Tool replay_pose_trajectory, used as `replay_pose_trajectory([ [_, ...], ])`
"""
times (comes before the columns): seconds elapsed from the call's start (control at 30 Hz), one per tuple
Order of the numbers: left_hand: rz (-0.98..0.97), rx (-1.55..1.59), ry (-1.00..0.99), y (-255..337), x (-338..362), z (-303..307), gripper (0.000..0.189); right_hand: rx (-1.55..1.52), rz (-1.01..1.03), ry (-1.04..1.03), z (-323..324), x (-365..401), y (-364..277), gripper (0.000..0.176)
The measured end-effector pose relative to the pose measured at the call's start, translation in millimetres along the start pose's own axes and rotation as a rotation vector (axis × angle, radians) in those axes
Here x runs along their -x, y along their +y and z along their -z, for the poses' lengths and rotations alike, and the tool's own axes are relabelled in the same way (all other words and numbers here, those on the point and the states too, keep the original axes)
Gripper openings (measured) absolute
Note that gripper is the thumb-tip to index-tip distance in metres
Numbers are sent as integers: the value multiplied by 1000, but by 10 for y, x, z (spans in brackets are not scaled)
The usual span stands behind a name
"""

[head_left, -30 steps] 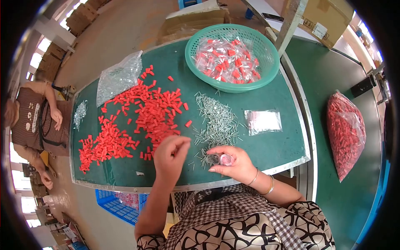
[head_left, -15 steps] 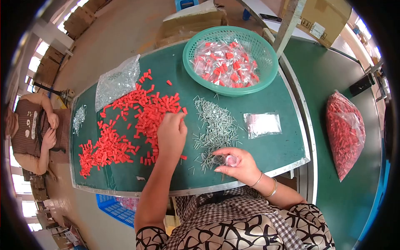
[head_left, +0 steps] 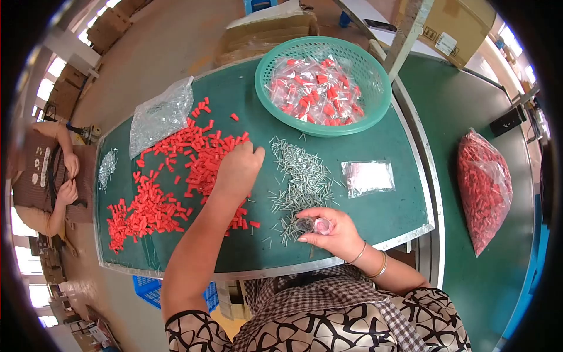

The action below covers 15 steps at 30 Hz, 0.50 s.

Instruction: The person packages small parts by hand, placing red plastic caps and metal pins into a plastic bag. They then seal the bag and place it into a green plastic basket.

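My left hand (head_left: 239, 170) is closed at the right edge of a pile of small red plastic plugs (head_left: 205, 164); its fingertips point away from me, and what they hold, if anything, is hidden. My right hand (head_left: 334, 233) grips two small clear round cups side by side, a dark-looking cup (head_left: 304, 224) and a pinkish cup (head_left: 322, 226). Both are at the near end of a heap of silver screws (head_left: 302, 176). To the right of the screws lies a stack of clear plastic bags (head_left: 368, 178).
A green basket (head_left: 381, 111) holds several bags with red pieces. A clear bag (head_left: 161, 114) lies at the back left, with small clear pieces (head_left: 108, 167) nearby. A sack of red pieces (head_left: 484, 188) rests on the right-hand table. Another person (head_left: 47, 176) sits at left.
My left hand has moved slightly away from me over the red pile, its forearm swinging left. My right hand stays nearly in place with the two cups, tilted slightly differently.
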<state>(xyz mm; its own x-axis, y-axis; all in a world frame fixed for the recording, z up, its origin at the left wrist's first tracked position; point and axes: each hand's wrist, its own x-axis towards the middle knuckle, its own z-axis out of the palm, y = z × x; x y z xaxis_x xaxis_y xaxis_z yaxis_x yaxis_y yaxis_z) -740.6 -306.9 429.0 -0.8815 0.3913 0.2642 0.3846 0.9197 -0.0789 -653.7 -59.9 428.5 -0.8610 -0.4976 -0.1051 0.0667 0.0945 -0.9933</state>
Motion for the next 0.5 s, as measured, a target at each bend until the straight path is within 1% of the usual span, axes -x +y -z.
replay_pose_trajectory([
  [0.1,85,277,127,171,117,208,23,-8,27,16,4,2,-26,43],
  [0.17,125,466,177,471,249,547,24,-26,41,27,14,-13,20,43],
  [0.23,64,554,122,741,423,751,23,-27,23,23,17,-27,23,43],
  [0.33,-31,507,64,900,562,796,26,-75,38,-4,-18,-64,59,44],
  [0.43,73,494,-34,893,617,851,27,-152,25,-7,-63,-58,62,45],
  [0.5,153,688,158,910,656,795,28,-170,17,1,-81,-42,43,45],
])
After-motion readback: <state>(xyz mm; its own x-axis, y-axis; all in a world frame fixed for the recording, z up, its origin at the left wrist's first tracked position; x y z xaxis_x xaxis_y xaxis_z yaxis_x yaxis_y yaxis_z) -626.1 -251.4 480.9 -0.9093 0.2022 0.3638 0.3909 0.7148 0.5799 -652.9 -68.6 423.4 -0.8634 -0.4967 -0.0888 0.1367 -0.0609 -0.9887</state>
